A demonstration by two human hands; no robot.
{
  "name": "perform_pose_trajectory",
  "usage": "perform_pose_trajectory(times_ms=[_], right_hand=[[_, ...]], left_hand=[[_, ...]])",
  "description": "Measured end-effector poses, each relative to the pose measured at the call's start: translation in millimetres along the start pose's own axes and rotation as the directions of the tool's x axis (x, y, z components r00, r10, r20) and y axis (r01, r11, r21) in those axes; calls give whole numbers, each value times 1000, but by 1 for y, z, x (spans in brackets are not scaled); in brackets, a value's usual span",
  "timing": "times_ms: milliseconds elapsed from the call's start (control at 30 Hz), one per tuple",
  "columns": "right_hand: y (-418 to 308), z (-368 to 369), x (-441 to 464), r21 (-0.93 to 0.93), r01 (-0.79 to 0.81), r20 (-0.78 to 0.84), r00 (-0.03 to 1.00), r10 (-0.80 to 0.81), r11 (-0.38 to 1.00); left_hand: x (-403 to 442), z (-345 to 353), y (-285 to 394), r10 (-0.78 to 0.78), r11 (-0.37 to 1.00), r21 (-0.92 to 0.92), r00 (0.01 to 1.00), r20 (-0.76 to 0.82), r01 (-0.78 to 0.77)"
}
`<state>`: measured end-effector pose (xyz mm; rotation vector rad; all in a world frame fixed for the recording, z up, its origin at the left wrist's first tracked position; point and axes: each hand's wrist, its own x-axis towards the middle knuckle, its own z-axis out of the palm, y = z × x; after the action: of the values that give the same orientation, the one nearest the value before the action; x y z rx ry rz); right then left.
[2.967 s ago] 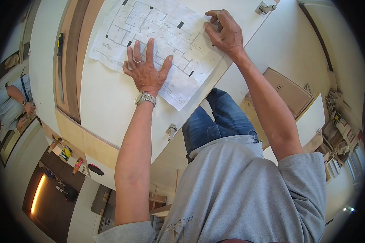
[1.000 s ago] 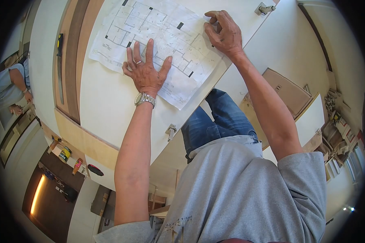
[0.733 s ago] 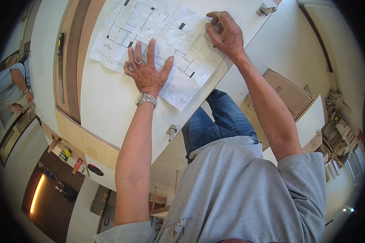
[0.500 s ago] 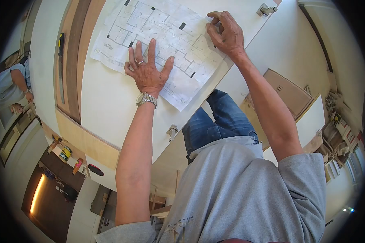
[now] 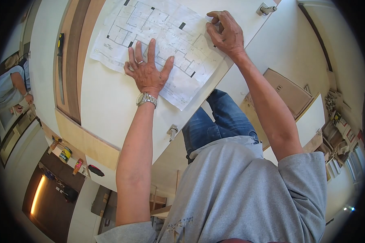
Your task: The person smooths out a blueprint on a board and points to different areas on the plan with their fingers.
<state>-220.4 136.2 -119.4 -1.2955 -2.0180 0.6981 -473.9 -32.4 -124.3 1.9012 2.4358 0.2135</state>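
Observation:
A floor plan drawing (image 5: 168, 24) on creased white paper lies on a white cabinet panel (image 5: 105, 89). My left hand (image 5: 147, 75), with a ring and a metal wristwatch (image 5: 146, 99), rests flat on the plan, fingers spread. At the sheet's right edge is my right hand (image 5: 227, 34), loosely curled, with a gap between thumb and index finger and nothing visible in it. Its other fingers are partly hidden behind the hand. Metal hinges (image 5: 172, 131) are fixed along the panel's near edge, one by my left forearm and another hinge (image 5: 266, 9) beyond my right hand.
A handsaw (image 5: 61, 67) with a black and yellow handle lies on brown boards at left. A can (image 5: 65, 154) and small items stand on a ledge below. Another person (image 5: 16, 87) is at far left. A cardboard piece (image 5: 286, 93) and wood scraps lie at right.
Both hands and the drawing stay where they were. At far left, the other person's lower hand has shifted slightly.

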Motion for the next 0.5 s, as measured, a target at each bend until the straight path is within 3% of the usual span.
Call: perform_pose_trajectory(times_ms=[500], right_hand=[[2,0,-1,-29,13,6,1000,-13,999]], left_hand=[[0,-1,0,-3,1000,-15,1000,6,3]])
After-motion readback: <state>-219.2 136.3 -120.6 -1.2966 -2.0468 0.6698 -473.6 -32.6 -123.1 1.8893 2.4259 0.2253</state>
